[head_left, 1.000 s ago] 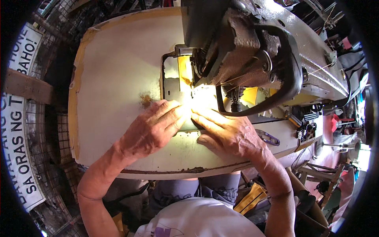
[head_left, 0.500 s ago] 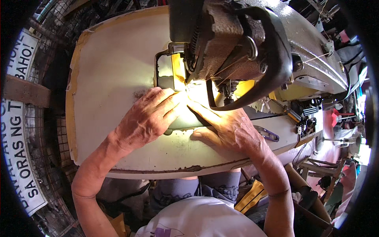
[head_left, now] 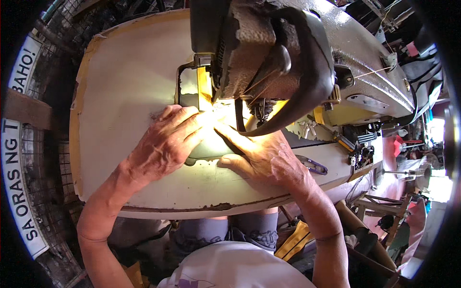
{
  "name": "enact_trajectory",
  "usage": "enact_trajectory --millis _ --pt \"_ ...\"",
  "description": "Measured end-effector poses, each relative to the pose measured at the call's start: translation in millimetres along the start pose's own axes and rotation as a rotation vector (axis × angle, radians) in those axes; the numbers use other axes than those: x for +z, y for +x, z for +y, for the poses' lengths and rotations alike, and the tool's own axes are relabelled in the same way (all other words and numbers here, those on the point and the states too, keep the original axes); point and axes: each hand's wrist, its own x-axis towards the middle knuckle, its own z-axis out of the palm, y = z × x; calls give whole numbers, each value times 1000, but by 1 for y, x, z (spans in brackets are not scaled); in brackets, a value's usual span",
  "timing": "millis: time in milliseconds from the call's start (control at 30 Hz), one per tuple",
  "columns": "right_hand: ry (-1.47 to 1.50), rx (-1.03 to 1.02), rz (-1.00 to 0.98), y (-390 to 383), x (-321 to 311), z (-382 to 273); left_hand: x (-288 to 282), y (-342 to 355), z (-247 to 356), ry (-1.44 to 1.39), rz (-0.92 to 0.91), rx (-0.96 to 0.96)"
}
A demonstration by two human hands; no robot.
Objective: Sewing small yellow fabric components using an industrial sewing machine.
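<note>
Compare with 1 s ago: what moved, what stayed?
Mostly the view moved: the head came nearer, so the sewing machine looms larger. Both hands kept their places, the left hand and right hand still flat on the table, fingertips meeting under the brightly lit needle area. Nothing visibly taken up or let go. The snips stayed put by the right hand.

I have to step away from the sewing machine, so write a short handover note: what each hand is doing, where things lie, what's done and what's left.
Left hand: flat on the table, fingertips at the lit spot by the needle, holding nothing visible.
Right hand: flat beside it, fingers reaching under the sewing machine head.
Yellow strip runs behind the needle area; glare hides what lies under the fingertips.
Thread snips lie right of the right hand.
Done and left: cannot tell from this view.
</note>
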Motion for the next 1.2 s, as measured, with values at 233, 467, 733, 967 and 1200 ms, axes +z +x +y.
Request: enact_trajectory --millis 233,467,733,967,1200 --pt "13 -68 157 -1 2 8 5 7 -5 -42 73 -9" --pt "-386 115 248 -114 -82 18 2 5 -3 33 25 -8" --pt "-748 457 630 -150 -299 196 14 11 -9 42 143 11" --pt "-611 832 275 -113 -319 273 10 11 -12 3 117 -41" --pt "-1034 385 44 -148 -337 324 12 12 -16 -26 147 -34"
